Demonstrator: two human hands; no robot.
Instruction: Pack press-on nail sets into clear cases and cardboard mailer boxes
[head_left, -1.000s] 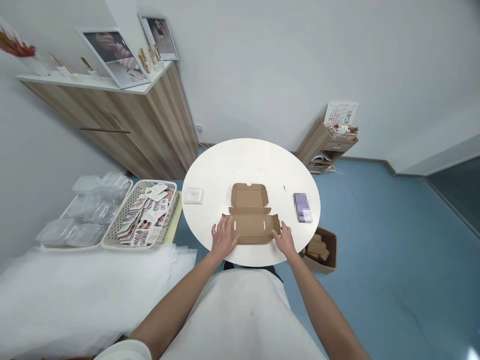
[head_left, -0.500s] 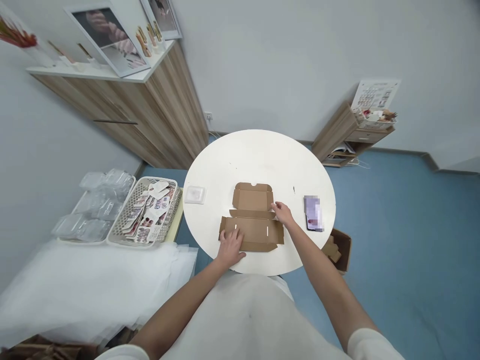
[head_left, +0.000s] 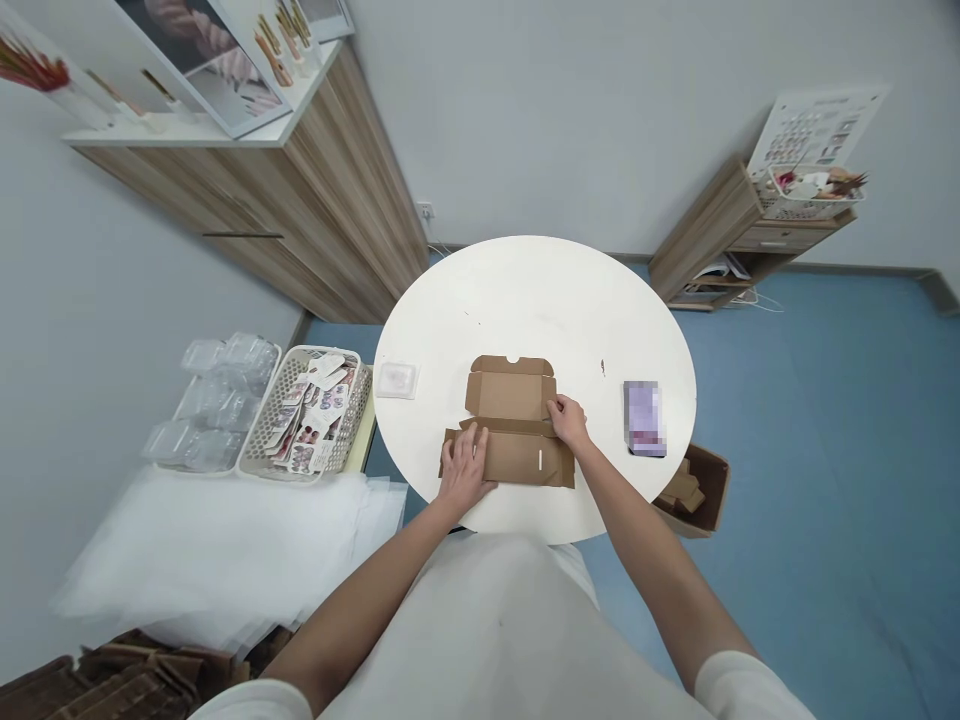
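Note:
An unfolded brown cardboard mailer box (head_left: 514,455) lies on a round white table (head_left: 540,290). Its lid panel, with a small notch in the far edge, points away from me. My left hand (head_left: 465,468) presses on the left part of the near panel, fingers stretched out and covering one of its slots. The other slot shows to the right of that hand. At the right side, near the fold between the two panels, my right hand (head_left: 568,418) pinches a cardboard flap.
A phone (head_left: 643,418), partly blurred out, lies at the table's right; a small clear case (head_left: 397,380) at its left. Left of the table stand a basket of printed cards (head_left: 300,415) and clear plastic boxes (head_left: 217,405). A carton (head_left: 709,495) with cardboard pieces is on the floor at right.
My left hand has slid farther up the near panel, over the left slot. The near edge flap now appears folded inward. My right hand stays at the right side. The whole view has shifted slightly.

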